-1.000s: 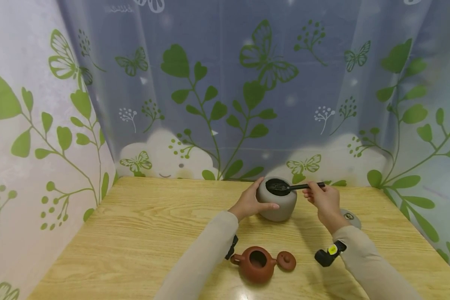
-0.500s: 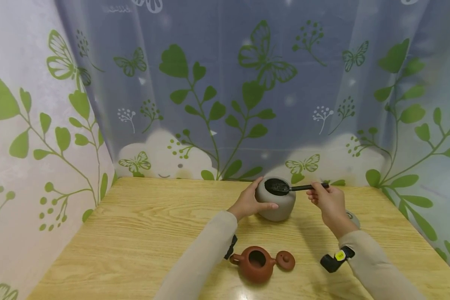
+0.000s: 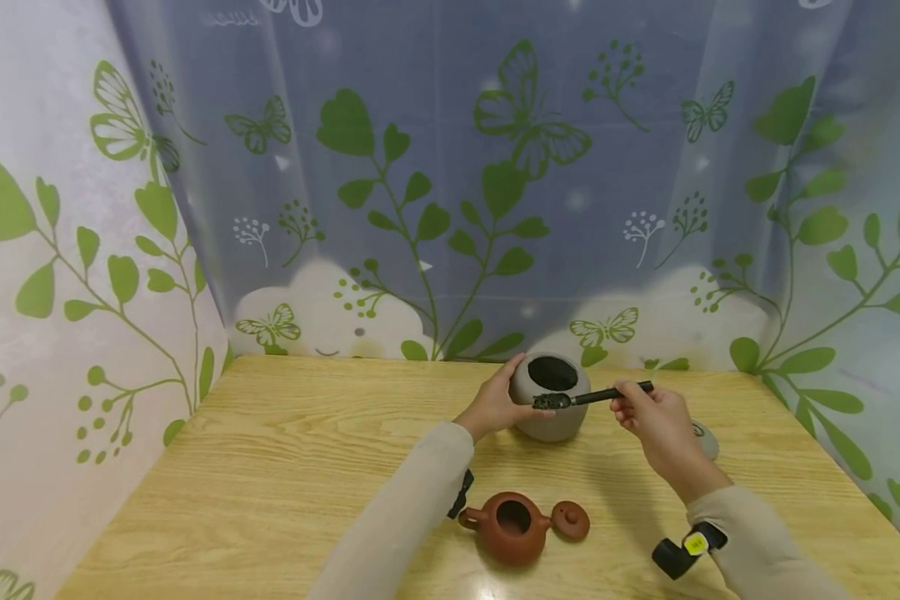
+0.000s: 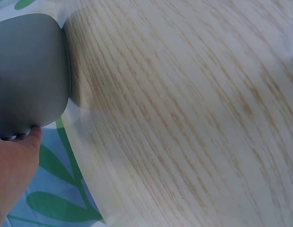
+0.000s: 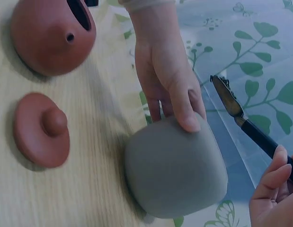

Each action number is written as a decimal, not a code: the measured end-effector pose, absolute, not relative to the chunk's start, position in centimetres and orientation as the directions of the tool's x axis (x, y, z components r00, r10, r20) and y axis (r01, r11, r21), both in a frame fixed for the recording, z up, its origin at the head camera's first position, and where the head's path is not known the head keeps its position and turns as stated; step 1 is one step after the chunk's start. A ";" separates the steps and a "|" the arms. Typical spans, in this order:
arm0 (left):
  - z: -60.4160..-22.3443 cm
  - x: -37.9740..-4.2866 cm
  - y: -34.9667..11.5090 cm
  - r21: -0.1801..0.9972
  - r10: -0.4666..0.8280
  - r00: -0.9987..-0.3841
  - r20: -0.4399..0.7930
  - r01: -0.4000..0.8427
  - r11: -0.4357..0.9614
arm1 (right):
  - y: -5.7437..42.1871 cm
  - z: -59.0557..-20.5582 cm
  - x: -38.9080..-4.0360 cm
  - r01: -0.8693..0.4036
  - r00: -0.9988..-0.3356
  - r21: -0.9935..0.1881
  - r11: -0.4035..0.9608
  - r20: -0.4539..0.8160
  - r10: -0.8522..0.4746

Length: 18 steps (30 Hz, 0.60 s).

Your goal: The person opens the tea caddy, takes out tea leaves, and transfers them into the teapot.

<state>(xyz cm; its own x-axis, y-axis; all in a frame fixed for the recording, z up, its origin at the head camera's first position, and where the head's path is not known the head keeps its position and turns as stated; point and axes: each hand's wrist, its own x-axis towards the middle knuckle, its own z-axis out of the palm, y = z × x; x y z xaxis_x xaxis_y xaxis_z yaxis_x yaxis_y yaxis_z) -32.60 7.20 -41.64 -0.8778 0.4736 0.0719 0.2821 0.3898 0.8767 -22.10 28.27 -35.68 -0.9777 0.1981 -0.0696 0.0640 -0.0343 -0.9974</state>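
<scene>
A round grey tea jar [image 3: 558, 427] stands near the table's back edge, its dark mouth tipped a little toward me. My left hand [image 3: 489, 407] grips its left side, the thumb across the front and the fingers behind. Between thumb and fingers, my right hand [image 3: 658, 427] pinches the black handle of a tea scoop [image 3: 598, 396]. Dark tea leaves [image 5: 224, 82] lie on the scoop's blade, which is above and apart from the jar in the right wrist view. Nearer to me sits a reddish-brown clay teapot [image 3: 512, 546] without its lid on.
The teapot's knobbed lid [image 3: 572, 522] lies by its spout. A grey lid [image 3: 707, 442] rests to the right, partly behind my right wrist. Behind the wooden table [image 3: 307, 442] hangs a leaf-patterned curtain [image 3: 450, 167].
The scoop has come out of the jar's mouth, toward me, with tea leaves on it. My right forearm has shifted right and nearer. My left hand still holds the jar.
</scene>
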 end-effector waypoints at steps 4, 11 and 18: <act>-41.6 -32.5 7.2 0.875 0.482 -0.871 0.091 0.301 0.379 | 27.7 -35.9 -21.5 0.081 -0.984 -0.997 -0.012 -0.082 0.157; -41.6 -32.4 6.9 0.880 0.476 -0.876 0.074 0.282 0.382 | 26.7 -37.1 -20.3 0.093 -0.992 -0.994 0.049 -0.089 0.095; -41.5 -32.3 6.9 0.877 0.478 -0.875 0.076 0.287 0.385 | 25.9 -38.3 -19.5 0.133 -0.990 -0.989 0.063 -0.129 0.063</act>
